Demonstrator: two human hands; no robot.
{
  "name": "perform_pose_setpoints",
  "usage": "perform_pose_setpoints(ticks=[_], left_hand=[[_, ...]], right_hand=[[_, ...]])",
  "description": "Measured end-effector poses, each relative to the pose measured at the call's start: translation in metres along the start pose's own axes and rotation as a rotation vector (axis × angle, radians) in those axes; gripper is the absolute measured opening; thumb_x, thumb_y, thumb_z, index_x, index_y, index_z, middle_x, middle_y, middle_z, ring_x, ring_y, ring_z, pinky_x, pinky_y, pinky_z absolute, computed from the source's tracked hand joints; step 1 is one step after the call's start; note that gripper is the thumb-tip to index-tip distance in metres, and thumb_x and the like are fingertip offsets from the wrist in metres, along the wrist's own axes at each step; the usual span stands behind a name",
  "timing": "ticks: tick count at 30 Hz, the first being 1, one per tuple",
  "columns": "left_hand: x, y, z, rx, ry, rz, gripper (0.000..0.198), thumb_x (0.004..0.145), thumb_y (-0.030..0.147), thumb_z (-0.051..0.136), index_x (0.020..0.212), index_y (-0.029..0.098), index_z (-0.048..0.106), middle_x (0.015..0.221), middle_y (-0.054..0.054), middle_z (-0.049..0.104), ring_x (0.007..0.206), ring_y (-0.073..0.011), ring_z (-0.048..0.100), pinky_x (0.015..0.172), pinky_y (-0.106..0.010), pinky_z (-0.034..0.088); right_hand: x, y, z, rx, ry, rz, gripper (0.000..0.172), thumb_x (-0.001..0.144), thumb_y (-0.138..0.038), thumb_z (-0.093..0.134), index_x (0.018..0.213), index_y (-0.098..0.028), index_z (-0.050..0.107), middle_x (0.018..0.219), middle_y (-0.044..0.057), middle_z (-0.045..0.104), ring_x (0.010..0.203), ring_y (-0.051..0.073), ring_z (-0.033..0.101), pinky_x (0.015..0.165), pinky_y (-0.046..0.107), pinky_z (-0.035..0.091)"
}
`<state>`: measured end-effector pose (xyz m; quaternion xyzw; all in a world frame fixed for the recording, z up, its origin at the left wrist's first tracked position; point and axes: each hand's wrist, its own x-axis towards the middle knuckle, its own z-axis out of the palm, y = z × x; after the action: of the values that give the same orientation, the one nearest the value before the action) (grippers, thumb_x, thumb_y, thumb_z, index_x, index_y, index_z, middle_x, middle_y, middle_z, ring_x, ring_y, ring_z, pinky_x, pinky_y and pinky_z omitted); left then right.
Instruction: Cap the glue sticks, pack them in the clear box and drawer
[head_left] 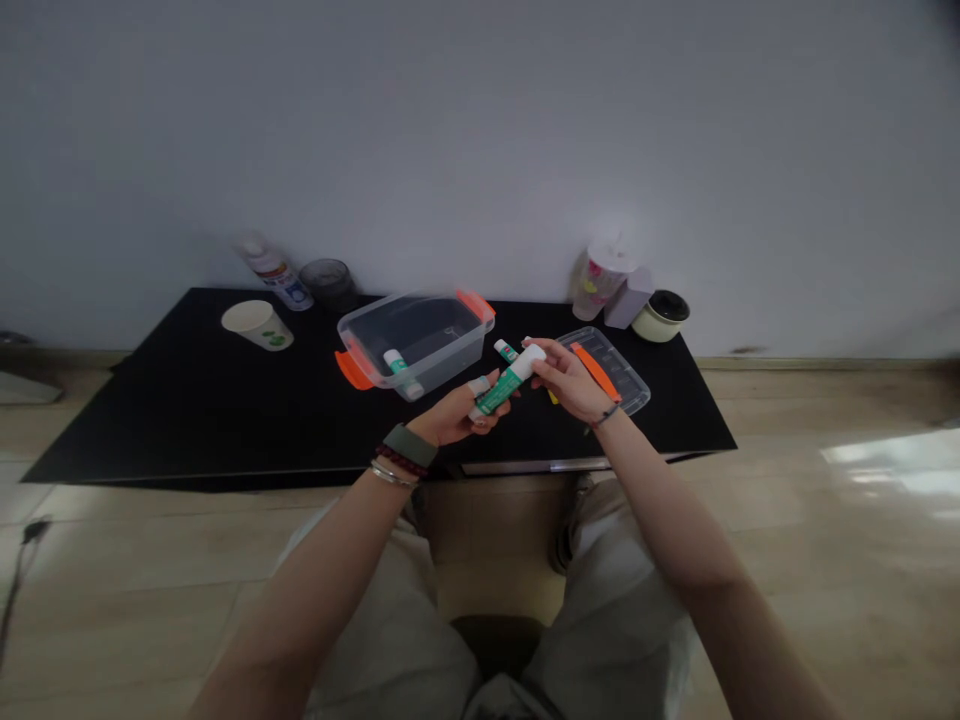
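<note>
1. My left hand (456,416) has its fingers closed around the lower end of a green-and-white tube (504,388), and my right hand (568,381) grips the white upper end.
2. The tube's long axis runs diagonally between my hands, its upper end pointing away and rightward.
3. Just beyond it, a smaller green-and-white tube (506,350) sits near my right fingers, with a clear lid (626,375) beside them.
4. Farther off on the black table (150,425), a clear plastic tub (416,342) with orange handles holds another tube (397,370).
</note>
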<state>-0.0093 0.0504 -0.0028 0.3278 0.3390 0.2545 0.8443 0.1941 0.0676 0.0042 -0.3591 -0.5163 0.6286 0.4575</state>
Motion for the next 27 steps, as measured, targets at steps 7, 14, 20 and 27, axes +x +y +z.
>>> perform_pose_setpoints(ticks=[7,14,20,27], left_hand=[[-0.007,-0.001,-0.005,0.004,-0.098,-0.123,0.052,0.102,0.049,0.027,0.093,0.011,0.061,0.059,0.002,0.046,0.034,-0.0025,0.027,0.031,-0.012,0.022],[-0.014,-0.001,0.006,0.093,-0.148,-0.034,0.047,0.094,0.057,0.049,0.095,0.012,0.063,0.061,0.004,0.047,0.038,-0.002,0.029,0.034,-0.013,0.023],[-0.018,-0.003,0.017,0.267,-0.167,0.084,0.053,0.081,0.063,0.065,0.098,0.012,0.064,0.073,0.001,0.052,0.043,-0.0019,0.033,0.035,-0.016,0.024],[-0.014,-0.016,0.021,0.678,0.043,0.319,0.048,0.089,0.064,0.05,0.082,0.017,0.052,0.06,0.005,0.045,0.046,-0.0059,0.038,0.042,-0.019,0.031]], right_hand=[[-0.004,-0.006,-0.003,-0.226,-0.128,-0.002,0.038,0.067,-0.039,0.084,0.093,-0.023,0.06,0.087,-0.001,0.066,0.082,0.014,0.061,0.073,0.026,0.05],[-0.012,-0.018,-0.003,-0.353,-0.107,-0.13,0.041,0.085,-0.063,0.061,0.1,-0.024,0.061,0.079,-0.001,0.057,0.065,0.013,0.051,0.058,0.025,0.041],[-0.02,-0.016,0.008,-0.672,-0.029,-0.253,0.038,0.096,-0.055,0.047,0.077,-0.023,0.055,0.069,-0.001,0.049,0.063,0.014,0.044,0.061,0.026,0.036],[-0.015,-0.01,0.02,-0.968,0.033,-0.188,0.03,0.102,-0.038,0.034,0.083,-0.023,0.053,0.064,-0.001,0.047,0.059,0.015,0.044,0.06,0.026,0.032]])
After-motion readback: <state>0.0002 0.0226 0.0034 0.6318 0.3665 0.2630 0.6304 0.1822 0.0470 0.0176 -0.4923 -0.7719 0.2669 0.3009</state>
